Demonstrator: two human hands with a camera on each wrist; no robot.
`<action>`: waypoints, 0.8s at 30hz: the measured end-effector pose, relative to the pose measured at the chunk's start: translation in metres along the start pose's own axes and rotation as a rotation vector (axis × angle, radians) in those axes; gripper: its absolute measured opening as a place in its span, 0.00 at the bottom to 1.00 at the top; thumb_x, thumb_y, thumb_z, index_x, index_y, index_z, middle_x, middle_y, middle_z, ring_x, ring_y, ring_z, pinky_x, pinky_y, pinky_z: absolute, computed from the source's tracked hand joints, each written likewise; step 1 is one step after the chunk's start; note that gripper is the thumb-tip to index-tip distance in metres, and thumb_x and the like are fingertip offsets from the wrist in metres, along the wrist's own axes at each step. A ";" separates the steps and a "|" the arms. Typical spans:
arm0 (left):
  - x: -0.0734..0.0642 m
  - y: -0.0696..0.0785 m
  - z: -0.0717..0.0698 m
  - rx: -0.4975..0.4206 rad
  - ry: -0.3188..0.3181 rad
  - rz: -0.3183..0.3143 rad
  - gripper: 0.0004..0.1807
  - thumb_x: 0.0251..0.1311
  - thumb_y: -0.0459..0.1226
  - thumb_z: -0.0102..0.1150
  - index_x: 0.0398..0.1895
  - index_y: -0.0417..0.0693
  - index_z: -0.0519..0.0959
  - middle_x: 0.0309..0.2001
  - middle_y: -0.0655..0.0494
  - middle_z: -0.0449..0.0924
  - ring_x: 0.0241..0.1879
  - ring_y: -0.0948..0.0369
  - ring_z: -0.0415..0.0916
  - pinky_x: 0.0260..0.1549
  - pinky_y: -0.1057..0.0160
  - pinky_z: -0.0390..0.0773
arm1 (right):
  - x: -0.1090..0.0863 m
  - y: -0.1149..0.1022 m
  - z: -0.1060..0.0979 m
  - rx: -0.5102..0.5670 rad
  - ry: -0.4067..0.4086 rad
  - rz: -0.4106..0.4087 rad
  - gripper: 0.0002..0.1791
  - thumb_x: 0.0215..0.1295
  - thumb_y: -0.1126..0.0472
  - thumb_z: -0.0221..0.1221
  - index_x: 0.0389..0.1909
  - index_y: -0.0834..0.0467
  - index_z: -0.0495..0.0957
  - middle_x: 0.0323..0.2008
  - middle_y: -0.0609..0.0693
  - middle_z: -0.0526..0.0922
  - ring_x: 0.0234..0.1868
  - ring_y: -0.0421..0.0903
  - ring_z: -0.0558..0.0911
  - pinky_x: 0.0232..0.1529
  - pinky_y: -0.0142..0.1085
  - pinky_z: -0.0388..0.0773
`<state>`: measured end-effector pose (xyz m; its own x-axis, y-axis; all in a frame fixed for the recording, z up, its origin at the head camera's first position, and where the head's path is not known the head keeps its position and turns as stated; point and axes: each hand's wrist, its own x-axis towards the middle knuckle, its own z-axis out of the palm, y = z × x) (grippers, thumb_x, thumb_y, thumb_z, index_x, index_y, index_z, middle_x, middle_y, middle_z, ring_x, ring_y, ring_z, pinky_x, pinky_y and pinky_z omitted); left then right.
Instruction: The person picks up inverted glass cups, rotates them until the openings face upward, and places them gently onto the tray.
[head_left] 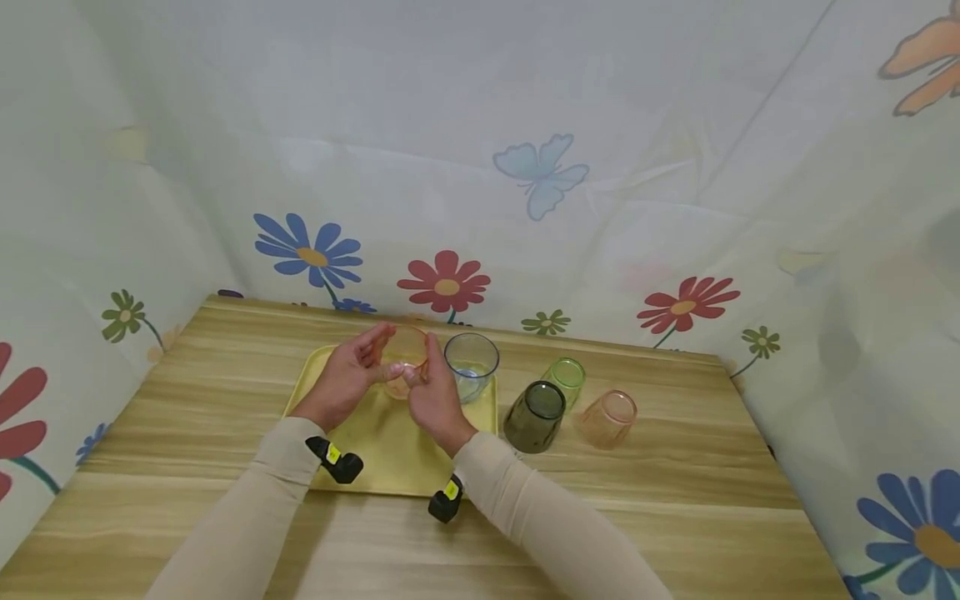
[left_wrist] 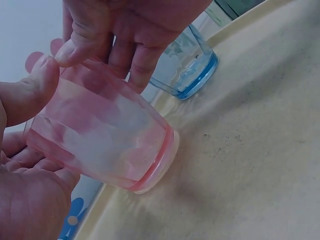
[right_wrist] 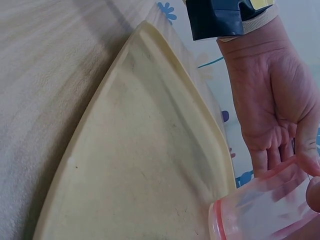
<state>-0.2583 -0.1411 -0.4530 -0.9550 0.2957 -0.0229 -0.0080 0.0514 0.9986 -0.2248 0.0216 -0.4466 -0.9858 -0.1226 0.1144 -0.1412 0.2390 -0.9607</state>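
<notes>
A clear pink drinking glass (head_left: 406, 343) is held between both hands at the back of a yellow tray (head_left: 386, 454). The left hand (head_left: 345, 377) grips its left side and the right hand (head_left: 437, 398) its right side, the thumbs meeting near the rim on the close side. Its mouth faces up, and in the left wrist view the base of the pink glass (left_wrist: 110, 135) is right at the tray surface. Just right of the right hand, a clear blue glass (head_left: 472, 367) stands mouth up on the tray's back right corner.
On the wooden table (head_left: 675, 483) right of the tray, three glasses stand upside down: a dark grey-green one (head_left: 534, 418), a light green one (head_left: 566, 379) behind it, and a pink-orange one (head_left: 609, 421). A flower-printed curtain (head_left: 450, 208) hangs behind the table.
</notes>
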 end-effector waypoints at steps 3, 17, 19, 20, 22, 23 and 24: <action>-0.001 0.000 0.000 0.007 0.005 -0.002 0.46 0.70 0.31 0.63 0.85 0.43 0.49 0.85 0.48 0.51 0.86 0.50 0.41 0.82 0.45 0.48 | 0.000 0.001 0.002 -0.007 -0.002 -0.013 0.37 0.79 0.70 0.49 0.83 0.66 0.46 0.82 0.63 0.57 0.82 0.58 0.58 0.80 0.54 0.61; 0.002 0.000 0.003 0.020 0.007 0.024 0.45 0.69 0.29 0.64 0.84 0.39 0.51 0.84 0.45 0.51 0.85 0.48 0.41 0.82 0.44 0.48 | 0.004 0.005 0.000 -0.004 -0.006 -0.112 0.30 0.77 0.74 0.48 0.77 0.61 0.59 0.69 0.65 0.73 0.74 0.61 0.72 0.73 0.52 0.72; 0.002 -0.001 0.003 0.026 0.002 0.029 0.45 0.69 0.29 0.63 0.84 0.38 0.51 0.84 0.44 0.51 0.85 0.47 0.41 0.82 0.44 0.48 | 0.004 0.007 0.000 -0.013 -0.006 -0.116 0.29 0.77 0.73 0.48 0.76 0.59 0.60 0.68 0.65 0.74 0.73 0.61 0.72 0.73 0.50 0.73; 0.002 -0.002 0.003 0.031 0.002 0.028 0.45 0.69 0.29 0.63 0.84 0.39 0.51 0.84 0.45 0.51 0.85 0.48 0.42 0.82 0.44 0.48 | 0.003 0.007 0.000 -0.017 -0.008 -0.117 0.29 0.77 0.73 0.48 0.76 0.59 0.60 0.68 0.65 0.74 0.73 0.61 0.72 0.73 0.51 0.73; 0.002 -0.003 0.002 0.041 0.001 0.025 0.44 0.69 0.30 0.63 0.84 0.40 0.51 0.84 0.46 0.51 0.85 0.48 0.42 0.82 0.45 0.49 | 0.003 0.008 0.000 -0.039 -0.010 -0.119 0.28 0.78 0.73 0.48 0.76 0.58 0.60 0.68 0.64 0.74 0.72 0.60 0.73 0.73 0.50 0.73; 0.002 -0.003 0.002 0.048 0.001 0.024 0.44 0.70 0.30 0.63 0.84 0.40 0.52 0.85 0.46 0.51 0.85 0.49 0.42 0.82 0.45 0.49 | 0.002 0.008 0.000 -0.049 -0.013 -0.118 0.28 0.78 0.72 0.48 0.76 0.58 0.60 0.68 0.64 0.74 0.73 0.60 0.73 0.72 0.51 0.73; 0.003 -0.004 0.002 0.052 -0.002 0.027 0.44 0.70 0.31 0.63 0.84 0.40 0.51 0.85 0.46 0.51 0.85 0.48 0.42 0.82 0.45 0.49 | 0.002 0.008 -0.001 -0.058 -0.015 -0.120 0.28 0.79 0.72 0.48 0.76 0.58 0.59 0.69 0.64 0.74 0.73 0.60 0.73 0.72 0.52 0.74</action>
<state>-0.2601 -0.1386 -0.4567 -0.9541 0.2994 0.0035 0.0329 0.0934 0.9951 -0.2282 0.0239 -0.4540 -0.9602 -0.1680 0.2229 -0.2631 0.2774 -0.9240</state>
